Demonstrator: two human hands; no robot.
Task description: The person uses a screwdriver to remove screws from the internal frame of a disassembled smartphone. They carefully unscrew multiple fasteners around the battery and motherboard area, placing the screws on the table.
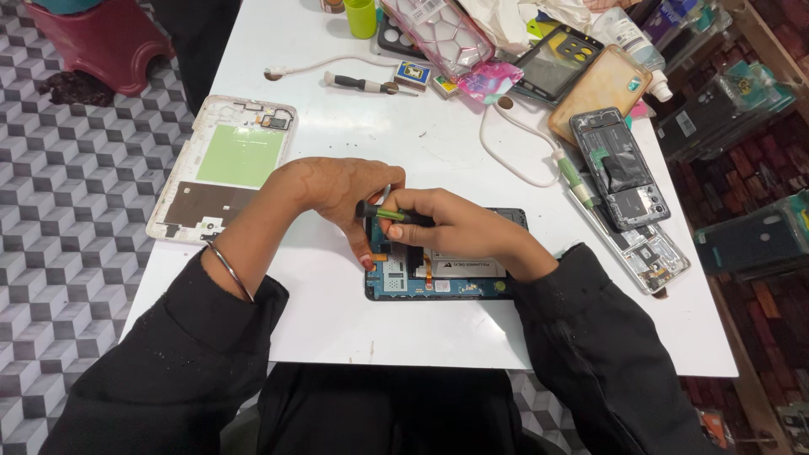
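Grey and white patterned floor tiles (59, 168) fill the left side of the frame, and a white desk (337, 320) takes the middle. On the desk, at centre, lies an opened tablet (438, 278) with blue circuit boards showing; both hands are over it. At the left of the desk lies a white back frame (226, 164) with a green panel, well apart from the tablet. At the right edge lies an opened phone (619, 168), and just beside it a tan phone case (600, 88). A clear case with a hexagon pattern (438, 34) is at the top of the frame, and a white cable (514, 152) curves between the cases and the tablet.

The left hand (337, 190) is bent at the wrist, with fingers curled down; its thumb touches the left edge of the tablet. A thin metal bangle (227, 268) sits on this wrist. The right hand (459, 223) is closed around a small screwdriver (392, 213) with a black and green handle, held almost flat above the upper left part of the tablet. Its tip is hidden under the left hand.

A second screwdriver (362, 83) lies on the desk near the top, and a green cup (361, 17) stands at the top edge.
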